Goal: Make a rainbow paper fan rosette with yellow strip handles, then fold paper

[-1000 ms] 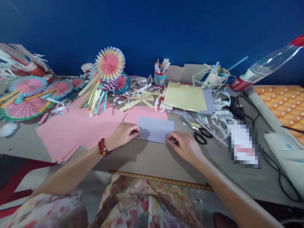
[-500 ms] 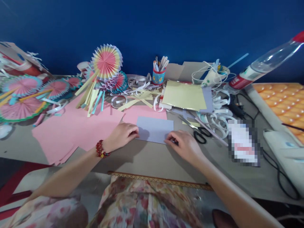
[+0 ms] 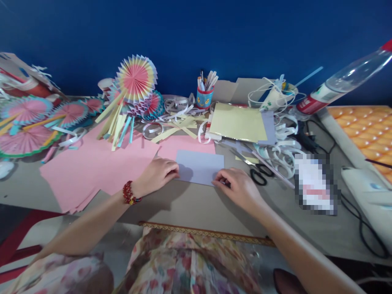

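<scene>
A small lavender sheet of paper (image 3: pixel 199 164) lies flat on the table in front of me. My left hand (image 3: pixel 159 175) closes its fingers at the sheet's left edge, a beaded red bracelet on its wrist. At the lower right corner, my right hand (image 3: pixel 234 183) pinches the same paper between thumb and fingers. Pink paper sheets (image 3: pixel 101 163) spread out to the left, partly under my left forearm. Black-handled scissors (image 3: pixel 257 169) rest just beyond my right hand.
Pleated paper rosettes (image 3: pixel 136 79) stand at the back left, beside loose paper strips (image 3: pixel 180 126). Behind the lavender sheet are a pen cup (image 3: pixel 204 98) and a yellow paper stack (image 3: pixel 239 122). To the right are curled strips (image 3: pixel 283 157), a tilted plastic bottle (image 3: pixel 337 87) and black cables (image 3: pixel 361 216).
</scene>
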`<act>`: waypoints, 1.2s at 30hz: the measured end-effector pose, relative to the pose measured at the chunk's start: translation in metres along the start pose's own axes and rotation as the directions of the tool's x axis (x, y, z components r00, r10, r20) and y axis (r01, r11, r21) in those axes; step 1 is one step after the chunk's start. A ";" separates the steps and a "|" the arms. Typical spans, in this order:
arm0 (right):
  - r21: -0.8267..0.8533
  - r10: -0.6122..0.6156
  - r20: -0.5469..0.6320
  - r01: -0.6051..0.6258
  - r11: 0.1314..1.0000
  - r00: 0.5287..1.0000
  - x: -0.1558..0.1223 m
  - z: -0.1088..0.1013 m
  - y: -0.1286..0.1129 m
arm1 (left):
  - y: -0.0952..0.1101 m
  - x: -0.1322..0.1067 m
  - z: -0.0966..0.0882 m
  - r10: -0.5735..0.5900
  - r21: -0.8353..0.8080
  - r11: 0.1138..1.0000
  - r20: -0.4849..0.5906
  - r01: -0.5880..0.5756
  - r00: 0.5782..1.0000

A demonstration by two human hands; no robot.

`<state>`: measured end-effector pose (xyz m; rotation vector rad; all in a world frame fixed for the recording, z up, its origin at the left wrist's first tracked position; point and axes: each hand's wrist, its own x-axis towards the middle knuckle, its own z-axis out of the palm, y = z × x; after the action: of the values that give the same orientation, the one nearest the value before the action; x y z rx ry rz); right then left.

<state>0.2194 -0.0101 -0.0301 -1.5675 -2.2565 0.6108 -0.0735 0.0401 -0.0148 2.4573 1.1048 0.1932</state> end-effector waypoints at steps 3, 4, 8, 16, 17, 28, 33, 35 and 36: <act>-0.001 -0.007 -0.008 0.007 1.000 1.000 0.000 0.000 0.000 | 0.000 0.000 0.000 0.011 0.010 1.000 0.003 -0.011 1.000; -0.001 -0.007 -0.009 0.007 1.000 1.000 0.000 0.001 0.000 | 0.001 0.000 0.000 0.016 0.014 1.000 0.002 -0.016 1.000; 0.007 -0.010 -0.008 0.010 1.000 1.000 0.000 0.001 0.001 | 0.002 -0.001 0.000 0.024 0.041 0.999 -0.008 -0.023 1.000; 0.020 -0.005 -0.008 0.005 1.000 1.000 0.000 -0.002 -0.002 | 0.002 -0.002 0.001 0.026 0.060 0.998 -0.010 -0.025 1.000; 0.026 -0.007 -0.009 0.007 1.000 1.000 0.000 -0.003 -0.003 | 0.002 -0.002 0.001 0.026 0.064 0.998 -0.008 -0.026 1.000; 0.093 0.002 0.011 -0.003 0.996 1.000 0.000 -0.006 -0.004 | 0.000 -0.004 0.004 0.021 0.085 0.996 -0.012 -0.020 1.000; 0.111 0.007 0.028 -0.010 0.994 1.000 -0.002 -0.008 -0.004 | 0.001 -0.003 0.004 0.015 0.083 0.996 -0.004 -0.015 1.000; 0.119 -0.003 0.041 -0.002 0.993 0.999 -0.002 -0.010 -0.003 | 0.000 -0.003 0.004 0.016 0.086 0.996 -0.002 -0.016 1.000; 0.124 -0.011 0.048 0.005 0.992 0.999 -0.001 -0.010 -0.002 | 0.000 -0.003 0.004 0.016 0.087 0.996 -0.003 -0.015 1.000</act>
<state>0.2234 -0.0102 -0.0200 -1.4983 -2.2122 0.7792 -0.0737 0.0367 -0.0181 2.5434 1.1178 0.1570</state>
